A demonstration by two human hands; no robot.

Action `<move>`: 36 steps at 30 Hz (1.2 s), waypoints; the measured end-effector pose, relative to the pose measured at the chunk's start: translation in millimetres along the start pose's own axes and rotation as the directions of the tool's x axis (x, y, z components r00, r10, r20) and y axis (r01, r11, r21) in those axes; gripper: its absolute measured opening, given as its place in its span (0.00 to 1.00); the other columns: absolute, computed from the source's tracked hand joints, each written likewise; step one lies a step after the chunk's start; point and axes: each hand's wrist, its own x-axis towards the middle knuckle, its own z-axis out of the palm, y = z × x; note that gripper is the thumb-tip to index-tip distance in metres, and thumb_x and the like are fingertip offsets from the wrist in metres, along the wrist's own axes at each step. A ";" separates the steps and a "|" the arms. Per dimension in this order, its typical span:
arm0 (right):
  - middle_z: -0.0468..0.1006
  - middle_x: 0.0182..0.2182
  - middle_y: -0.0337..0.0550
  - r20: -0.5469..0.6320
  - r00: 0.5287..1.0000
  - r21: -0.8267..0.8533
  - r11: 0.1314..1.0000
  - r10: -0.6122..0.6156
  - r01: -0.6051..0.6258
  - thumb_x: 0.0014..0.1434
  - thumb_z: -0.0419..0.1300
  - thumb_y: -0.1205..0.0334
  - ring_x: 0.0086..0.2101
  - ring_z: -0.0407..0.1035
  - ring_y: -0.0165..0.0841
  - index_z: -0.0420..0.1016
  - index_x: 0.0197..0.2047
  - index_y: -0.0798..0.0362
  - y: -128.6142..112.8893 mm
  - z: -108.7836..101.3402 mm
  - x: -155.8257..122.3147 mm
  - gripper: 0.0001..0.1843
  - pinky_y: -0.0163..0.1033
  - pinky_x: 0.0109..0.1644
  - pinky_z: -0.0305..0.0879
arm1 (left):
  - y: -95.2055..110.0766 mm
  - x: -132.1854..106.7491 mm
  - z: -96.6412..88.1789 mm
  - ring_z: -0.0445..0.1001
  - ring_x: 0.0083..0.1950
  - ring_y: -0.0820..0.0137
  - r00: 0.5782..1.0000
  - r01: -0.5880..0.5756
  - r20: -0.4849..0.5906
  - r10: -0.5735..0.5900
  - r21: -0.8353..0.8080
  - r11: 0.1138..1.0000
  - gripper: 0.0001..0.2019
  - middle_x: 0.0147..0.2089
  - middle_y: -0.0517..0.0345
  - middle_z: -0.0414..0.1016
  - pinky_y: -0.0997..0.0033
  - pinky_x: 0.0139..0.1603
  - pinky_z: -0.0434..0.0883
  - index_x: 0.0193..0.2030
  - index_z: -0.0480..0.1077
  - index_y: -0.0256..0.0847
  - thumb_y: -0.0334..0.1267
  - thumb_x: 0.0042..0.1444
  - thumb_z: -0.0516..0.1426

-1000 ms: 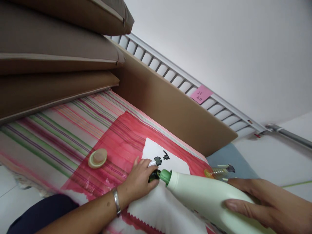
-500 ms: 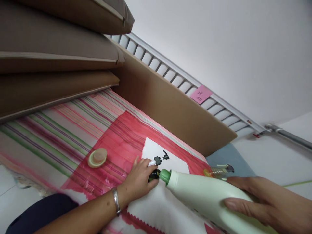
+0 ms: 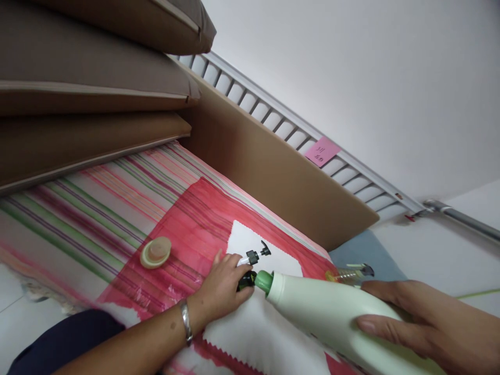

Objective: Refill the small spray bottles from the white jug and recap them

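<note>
My left hand is closed around a small dark bottle, mostly hidden by the fingers. In my right hand is a large pale green bottle, tipped on its side. Its green spout meets the mouth of the dark bottle; any liquid passing between them cannot be seen. A black-topped pump head lies just beyond my left fingers, over a white cloth with a zigzag edge. Left of that hand, a pale round cap rests on a red see-through sheet.
A clear pump bottle lies behind the green bottle. Striped cloth covers the surface. Stacked brown cushions stand at the left. A tan board leans before a white radiator bearing a pink note.
My right hand and the pale green bottle have shifted very slightly left. My left hand and the dark bottle stay in place.
</note>
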 end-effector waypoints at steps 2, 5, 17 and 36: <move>0.79 0.32 0.49 0.089 0.996 -0.009 1.000 0.031 -0.030 0.48 0.53 0.33 0.27 0.74 0.41 0.73 0.38 0.47 0.5 -0.6 1.6 0.27 0.32 0.13 0.60 | -0.7 0.0 0.9 0.65 0.51 0.58 1.000 0.000 -0.001 0.000 0.000 1.000 0.17 0.49 0.53 0.68 0.50 0.58 0.55 0.51 0.67 0.48 0.42 0.53 0.57; 0.79 0.34 0.49 0.085 0.996 -0.006 0.999 0.033 -0.032 0.48 0.54 0.34 0.26 0.73 0.41 0.73 0.39 0.47 -0.6 -1.7 1.2 0.27 0.32 0.13 0.58 | -1.1 0.1 1.0 0.65 0.51 0.59 1.000 0.001 -0.001 -0.001 -0.002 1.000 0.17 0.48 0.53 0.69 0.50 0.58 0.54 0.51 0.67 0.48 0.42 0.53 0.57; 0.78 0.33 0.50 0.049 0.998 0.021 0.999 0.029 -0.030 0.45 0.56 0.34 0.24 0.72 0.40 0.73 0.32 0.49 -2.5 -2.2 0.2 0.26 0.33 0.12 0.56 | -1.6 0.3 1.5 0.65 0.51 0.58 1.000 0.005 -0.006 -0.005 0.005 1.000 0.18 0.49 0.53 0.69 0.49 0.58 0.55 0.51 0.67 0.48 0.42 0.53 0.57; 0.80 0.32 0.49 -0.016 1.000 0.002 1.000 -0.010 0.010 0.47 0.56 0.37 0.20 0.71 0.37 0.75 0.36 0.50 -5.4 2.2 -0.1 0.25 0.33 0.11 0.58 | -3.0 0.8 1.3 0.66 0.51 0.59 1.000 0.018 -0.009 -0.018 0.003 1.000 0.17 0.48 0.53 0.69 0.49 0.59 0.54 0.51 0.68 0.47 0.42 0.53 0.57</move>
